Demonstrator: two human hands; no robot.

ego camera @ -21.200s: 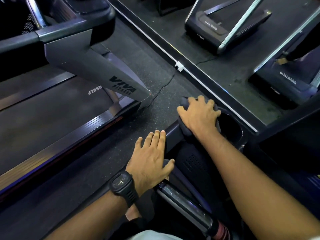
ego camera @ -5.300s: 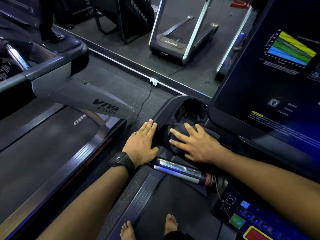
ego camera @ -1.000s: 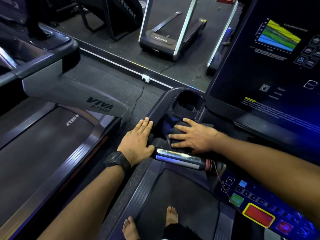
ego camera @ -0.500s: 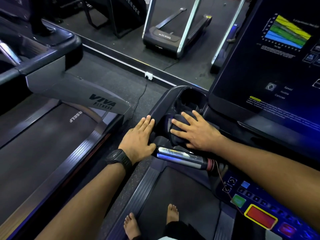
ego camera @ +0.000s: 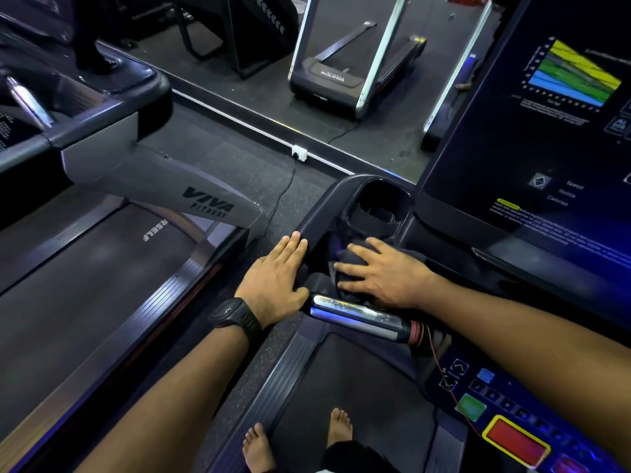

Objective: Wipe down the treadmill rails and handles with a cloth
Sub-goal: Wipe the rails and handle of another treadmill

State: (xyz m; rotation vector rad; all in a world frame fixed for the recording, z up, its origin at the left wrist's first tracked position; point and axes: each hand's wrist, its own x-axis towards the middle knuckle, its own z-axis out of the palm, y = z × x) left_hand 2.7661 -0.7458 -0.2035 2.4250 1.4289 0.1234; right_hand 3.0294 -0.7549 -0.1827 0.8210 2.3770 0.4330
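- The left hand point(ego camera: 273, 278) lies flat, fingers straight and together, palm down on the outer rim point(ego camera: 319, 213) of the treadmill console. It grips nothing.
- A black watch point(ego camera: 235, 317) sits on that wrist.
- The right hand point(ego camera: 384, 274) is spread flat, fingers apart, and presses down on a dark cloth point(ego camera: 346, 266). The cloth is bunched under the palm and fingers, in the console tray just right of the left hand.
- Just in front of both hands, nearer the person, runs a shiny metal handle point(ego camera: 355, 315). The left thumb touches its end.
- Beyond the right hand's fingertips is a round cup holder point(ego camera: 375, 206).
- To the right of the right hand stands the console screen point(ego camera: 546, 131). It shows a yellow, green and blue chart and the words "Speed" and "Calories"; the smaller print is too blurred to read.
- Under the right forearm is a keypad with a green button point(ego camera: 471, 407) and a red button point(ego camera: 515, 442) edged in yellow.
- To the left of the left hand stands a neighbouring treadmill point(ego camera: 102, 268). Its grey upright arm reads "VIVA FITNESS" point(ego camera: 208, 203), and its belt shows the letters "RSELF" point(ego camera: 155, 230).
- Below the hands, two bare feet point(ego camera: 259, 448) stand on the belt.
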